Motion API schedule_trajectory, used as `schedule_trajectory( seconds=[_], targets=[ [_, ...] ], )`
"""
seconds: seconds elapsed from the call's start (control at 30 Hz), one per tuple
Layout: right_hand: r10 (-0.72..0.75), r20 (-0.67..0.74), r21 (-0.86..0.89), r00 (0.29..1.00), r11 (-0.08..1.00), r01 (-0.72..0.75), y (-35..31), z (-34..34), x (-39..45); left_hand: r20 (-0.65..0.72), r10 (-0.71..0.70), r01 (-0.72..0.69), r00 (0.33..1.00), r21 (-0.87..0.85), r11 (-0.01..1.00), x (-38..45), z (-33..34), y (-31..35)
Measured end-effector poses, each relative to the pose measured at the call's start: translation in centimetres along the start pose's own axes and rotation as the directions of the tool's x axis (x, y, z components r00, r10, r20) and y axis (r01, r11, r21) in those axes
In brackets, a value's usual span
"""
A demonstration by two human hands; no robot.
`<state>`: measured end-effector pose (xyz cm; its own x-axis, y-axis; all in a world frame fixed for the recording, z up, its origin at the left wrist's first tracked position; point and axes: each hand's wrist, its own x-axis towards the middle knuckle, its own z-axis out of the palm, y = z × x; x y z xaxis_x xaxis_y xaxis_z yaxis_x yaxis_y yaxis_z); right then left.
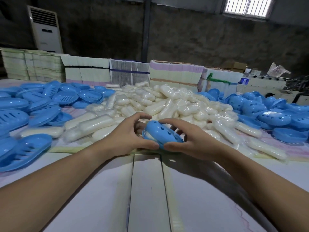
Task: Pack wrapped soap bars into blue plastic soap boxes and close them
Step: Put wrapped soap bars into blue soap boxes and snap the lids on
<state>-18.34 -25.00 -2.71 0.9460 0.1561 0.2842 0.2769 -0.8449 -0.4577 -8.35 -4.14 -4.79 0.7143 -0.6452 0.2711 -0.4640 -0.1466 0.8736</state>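
Note:
Both hands grip one blue plastic soap box (pixel 158 133) just above the table, near the front of the soap pile. My left hand (pixel 128 136) curls round its left end, thumb below and fingers over the top. My right hand (pixel 187 139) pinches its right side between thumb and fingers. A wrapped white soap bar (pixel 148 136) shows through a gap at the box's left end. Behind the hands lies a large heap of wrapped soap bars (pixel 167 104).
Blue box halves with slotted floors (pixel 33 104) pile up at the left; blue halves with holes (pixel 274 113) heap at the right. Stacks of flat cartons (pixel 130 72) line the table's far edge. A water bottle (pixel 245 77) stands at the back right. White boards (pixel 147 190) cover the near table.

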Motion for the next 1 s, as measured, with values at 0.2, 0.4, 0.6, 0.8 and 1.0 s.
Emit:
schedule_trajectory(
  seconds=[0.2, 0.4, 0.6, 0.8, 1.0],
  targets=[
    [0.058, -0.129, 0.329, 0.990, 0.944, -0.013, -0.7, -0.1, 0.2, -0.170, -0.040, -0.030, 0.985, -0.390, 0.921, 0.1, 1.5, 1.1],
    [0.152, -0.248, 0.588, 0.957, 0.808, 0.024, -2.0, 1.0, 0.6, -0.052, -0.027, -0.020, 0.998, -0.728, 0.685, -0.4, 3.1, 2.5],
    [0.217, -0.315, 0.512, 0.924, 0.859, -0.027, -1.7, 1.7, 0.8, 0.053, -0.033, 0.062, 0.998, -0.768, 0.637, -0.6, 3.8, 2.9],
    [0.208, -0.365, 0.448, 0.907, 0.893, -0.024, -1.5, 1.8, 1.0, 0.102, -0.058, 0.117, 0.993, -0.820, 0.560, -0.2, 3.4, 2.9],
    [0.201, -0.359, 0.451, 0.911, 0.892, -0.019, -1.8, 1.4, 0.8, 0.132, 0.014, 0.099, 0.991, -0.800, 0.592, -0.3, 3.2, 2.3]
  ],
)
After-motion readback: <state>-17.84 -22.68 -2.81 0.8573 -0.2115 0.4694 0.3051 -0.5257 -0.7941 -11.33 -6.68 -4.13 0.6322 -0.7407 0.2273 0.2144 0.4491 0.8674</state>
